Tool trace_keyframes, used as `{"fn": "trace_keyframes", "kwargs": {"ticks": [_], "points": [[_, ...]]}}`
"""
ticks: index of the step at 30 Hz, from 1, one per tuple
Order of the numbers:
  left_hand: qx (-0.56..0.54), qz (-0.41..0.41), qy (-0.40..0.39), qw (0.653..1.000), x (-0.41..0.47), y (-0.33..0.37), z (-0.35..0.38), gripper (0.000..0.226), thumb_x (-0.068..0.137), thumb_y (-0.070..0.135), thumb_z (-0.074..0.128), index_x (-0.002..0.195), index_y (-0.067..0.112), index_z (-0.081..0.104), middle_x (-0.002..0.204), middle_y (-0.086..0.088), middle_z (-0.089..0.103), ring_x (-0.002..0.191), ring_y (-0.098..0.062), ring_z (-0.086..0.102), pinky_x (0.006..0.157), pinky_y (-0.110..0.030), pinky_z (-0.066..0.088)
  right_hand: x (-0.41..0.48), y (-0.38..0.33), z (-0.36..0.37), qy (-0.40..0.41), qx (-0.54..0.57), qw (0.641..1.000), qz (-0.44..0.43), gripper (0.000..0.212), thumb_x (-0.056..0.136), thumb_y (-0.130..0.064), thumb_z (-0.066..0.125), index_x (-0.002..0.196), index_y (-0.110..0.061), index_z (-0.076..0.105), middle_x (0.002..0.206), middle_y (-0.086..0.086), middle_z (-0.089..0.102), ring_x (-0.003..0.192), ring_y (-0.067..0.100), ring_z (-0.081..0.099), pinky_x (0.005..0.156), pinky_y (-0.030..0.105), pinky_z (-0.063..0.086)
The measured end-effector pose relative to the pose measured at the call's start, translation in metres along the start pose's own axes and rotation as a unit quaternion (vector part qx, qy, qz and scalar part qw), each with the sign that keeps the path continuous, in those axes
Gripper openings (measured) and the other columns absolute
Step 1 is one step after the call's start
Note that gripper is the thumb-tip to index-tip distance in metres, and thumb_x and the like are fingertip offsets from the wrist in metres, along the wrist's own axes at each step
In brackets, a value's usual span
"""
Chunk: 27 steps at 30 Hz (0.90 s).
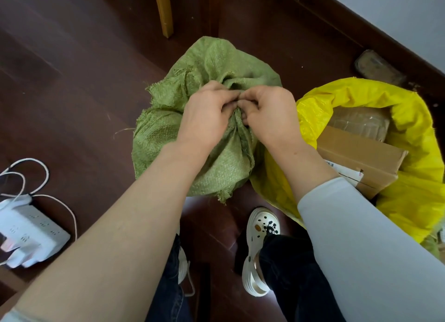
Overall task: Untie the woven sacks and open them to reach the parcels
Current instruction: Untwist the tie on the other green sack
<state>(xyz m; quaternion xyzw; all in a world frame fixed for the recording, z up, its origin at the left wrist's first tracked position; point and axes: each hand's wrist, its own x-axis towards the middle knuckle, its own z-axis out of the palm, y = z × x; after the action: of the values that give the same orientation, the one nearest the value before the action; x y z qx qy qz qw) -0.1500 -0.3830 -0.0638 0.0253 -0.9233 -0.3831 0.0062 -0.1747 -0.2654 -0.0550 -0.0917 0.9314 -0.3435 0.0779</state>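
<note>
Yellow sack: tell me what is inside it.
The open yellow sack shows a cardboard box with a label, and behind it a tape-wrapped brown parcel. Anything deeper is covered by these and the sack's folds.

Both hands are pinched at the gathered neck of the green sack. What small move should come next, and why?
Probably keep picking the tie loose: the left hand and right hand pinch the bunched neck of the green sack, which is still cinched shut, while the yellow sack beside it already gapes open on a cardboard box.
</note>
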Motion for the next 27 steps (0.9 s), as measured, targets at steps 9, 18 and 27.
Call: {"fn": "trace_keyframes", "kwargs": {"ticks": [9, 18, 27], "points": [[-0.013, -0.074, 0.067, 0.995, -0.003, 0.003, 0.006, 0.021, 0.090, 0.014, 0.055, 0.106, 0.014, 0.069, 0.108, -0.005, 0.067, 0.103, -0.021, 0.061, 0.092, -0.034, 0.046, 0.000, -0.002, 0.008, 0.033, 0.076, 0.995, 0.049, 0.016, 0.085, -0.014, 0.058, 0.092, -0.007, 0.072, 0.084, 0.013, 0.072, 0.083, 0.032, 0.067, 0.081, 0.048, 0.053], [-0.002, -0.043, 0.037, 0.998, 0.000, 0.002, -0.001, 0.020, 0.089, 0.015, 0.059, 0.106, 0.018, 0.070, 0.104, -0.003, 0.069, 0.097, -0.021, 0.063, 0.087, -0.037, 0.050, -0.003, -0.006, 0.003, 0.018, -0.053, 0.998, -0.015, 0.023, 0.091, -0.020, 0.053, 0.103, -0.009, 0.069, 0.093, 0.014, 0.071, 0.091, 0.032, 0.065, 0.082, 0.042, 0.049], [-0.056, -0.095, 0.051, 0.993, 0.005, 0.006, -0.005, 0.018, 0.087, 0.017, 0.062, 0.102, 0.019, 0.071, 0.101, 0.005, 0.070, 0.095, -0.011, 0.062, 0.090, -0.031, 0.049, 0.000, -0.001, 0.008, 0.059, 0.105, 0.990, 0.069, 0.016, 0.086, -0.014, 0.059, 0.095, -0.008, 0.072, 0.085, 0.011, 0.072, 0.082, 0.028, 0.068, 0.080, 0.047, 0.054]]}}
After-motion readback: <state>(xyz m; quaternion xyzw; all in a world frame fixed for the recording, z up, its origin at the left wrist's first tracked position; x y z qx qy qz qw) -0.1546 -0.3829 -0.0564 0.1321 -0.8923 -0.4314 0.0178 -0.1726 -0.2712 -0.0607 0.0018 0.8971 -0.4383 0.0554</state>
